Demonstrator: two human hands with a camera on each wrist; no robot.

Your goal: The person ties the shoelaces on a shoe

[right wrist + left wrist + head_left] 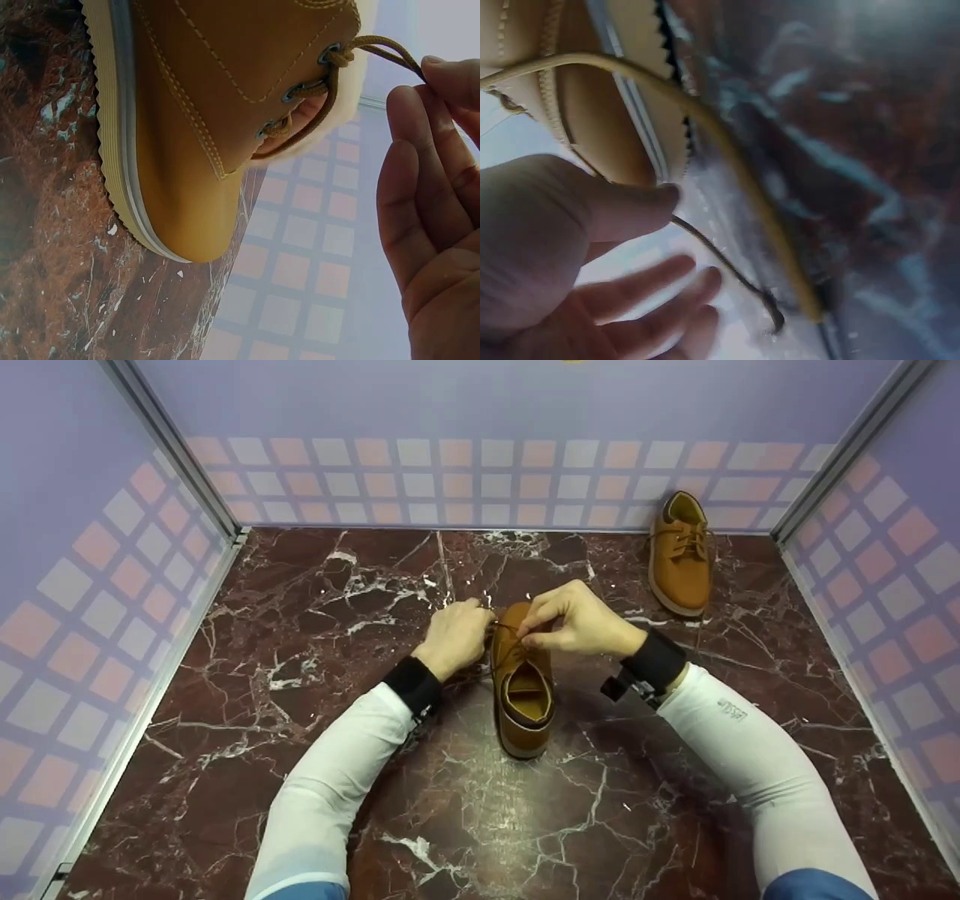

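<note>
Working at the lace (pixel 331 97) of the near brown shoe (pixel 523 679), set on its sole on the marbled bench (pixel 225 780) between both arms, pointing toe-away from the body. Probably partway through tying, or perhaps undoing (impossible to tell which from a single moment). Pinching doubled strands beyond the top eyelet with thumb and fingertips, in the grip of the right hand (pixel 574 622); apparently pinching another stretch under the thumb, in the grip of the left hand (pixel 457 634), just beside the shoe's left flank, with other fingers loosely bent.

Seems next to call for a firm pinch on both sides and an even pull, without tipping the shoe; in tying, for crossing one strand round another; in loosening, for easing the knot apart.

From the right wrist, showing three eyelets and neat stitching, too small or covered from the head. From the left wrist, revealing a strand with a dark tip past the thumb, not made out elsewhere. Only from the head, taking in the second shoe (pixel 681 566), toe toward the body, close to the back wall (pixel 442 405).
</note>
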